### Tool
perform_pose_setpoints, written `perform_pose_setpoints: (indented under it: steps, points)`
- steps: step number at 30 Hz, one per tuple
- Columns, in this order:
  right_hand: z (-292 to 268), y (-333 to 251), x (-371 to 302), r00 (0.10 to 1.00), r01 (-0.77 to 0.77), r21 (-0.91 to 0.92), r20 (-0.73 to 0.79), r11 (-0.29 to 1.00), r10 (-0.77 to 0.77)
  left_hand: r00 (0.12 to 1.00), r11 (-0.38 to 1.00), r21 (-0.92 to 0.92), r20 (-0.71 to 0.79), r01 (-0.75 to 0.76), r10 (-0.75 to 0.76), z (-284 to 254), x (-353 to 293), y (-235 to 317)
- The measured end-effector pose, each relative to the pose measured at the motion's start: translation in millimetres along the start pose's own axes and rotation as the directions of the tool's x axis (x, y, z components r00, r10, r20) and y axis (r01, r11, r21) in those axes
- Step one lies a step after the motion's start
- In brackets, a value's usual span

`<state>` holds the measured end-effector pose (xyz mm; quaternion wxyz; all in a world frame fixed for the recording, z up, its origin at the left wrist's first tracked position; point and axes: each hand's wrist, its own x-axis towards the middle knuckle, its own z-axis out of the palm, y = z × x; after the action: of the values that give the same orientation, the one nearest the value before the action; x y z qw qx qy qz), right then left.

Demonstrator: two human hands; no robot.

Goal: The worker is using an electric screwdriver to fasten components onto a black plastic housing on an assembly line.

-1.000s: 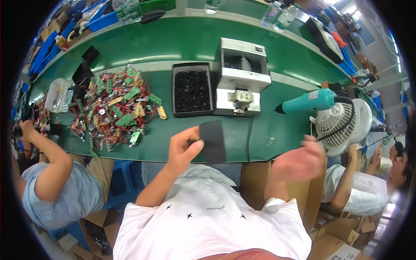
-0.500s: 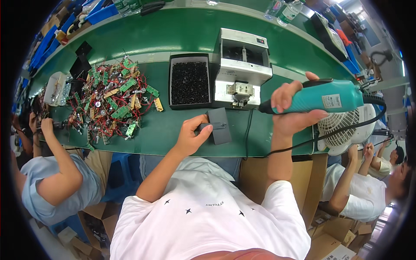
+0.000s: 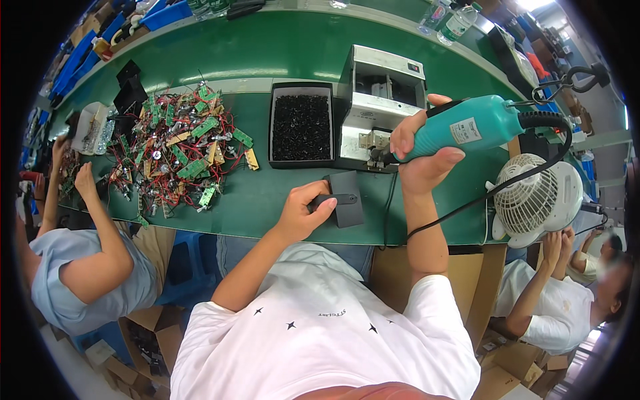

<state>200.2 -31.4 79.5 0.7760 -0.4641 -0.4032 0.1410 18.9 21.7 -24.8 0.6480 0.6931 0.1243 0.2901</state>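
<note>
My right hand [image 3: 421, 160] is wrapped round a teal electric screwdriver [image 3: 467, 128], which lies almost level. Its black nose meets the metal outlet [image 3: 375, 140] at the front of a silver screw feeder [image 3: 387, 93]; the bit tip is too small to make out. Just over the table's near edge, my left hand [image 3: 301, 212] pinches a dark grey plastic part [image 3: 349, 212], a flat plate with a narrow arm across it. A small round spot shows near the arm's end. Left of the feeder is a black box [image 3: 272, 133] full of small black screws.
A heap of green circuit boards with red wires [image 3: 190, 147] covers the table's left side. A white fan [image 3: 537, 197] stands at the right edge. The screwdriver's black cable [image 3: 490, 192] loops past my right forearm. Co-workers sit on both sides; bottles [image 3: 459, 25] stand behind.
My right hand has brought the screwdriver leftward, its nose now at the feeder's outlet. My left hand still holds the grey part. The whole view has shifted slightly.
</note>
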Motion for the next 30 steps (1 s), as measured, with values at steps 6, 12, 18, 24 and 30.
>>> perform_pose_setpoints:
  steps: [6,12,18,24,30]
  points:
    - [-3,1,-3,0.999,-0.005,0.044,0.033,0.999,0.004,0.999,0.998,0.051,-0.042,-0.025,0.027,6,-2,-3]
    - [-2,-13,-2,0.987,-0.152,0.009,0.052,0.988,0.152,1.0,0.999,0.046,-0.027,0.016,-0.015,5,-5,-7]
    - [6,-44,-19,0.994,-0.077,0.279,0.09,0.957,0.054,0.999,1.0,0.02,-0.036,-0.004,0.005,4,-3,-6]
    - [14,-46,-27,0.98,-0.134,0.337,0.185,0.932,0.074,0.992,0.984,0.152,-0.069,-0.092,0.103,-1,-2,-2]
    - [19,-48,-38,0.986,-0.146,0.483,0.143,0.863,0.087,0.825,0.674,0.611,-0.058,-0.415,0.561,19,11,49]
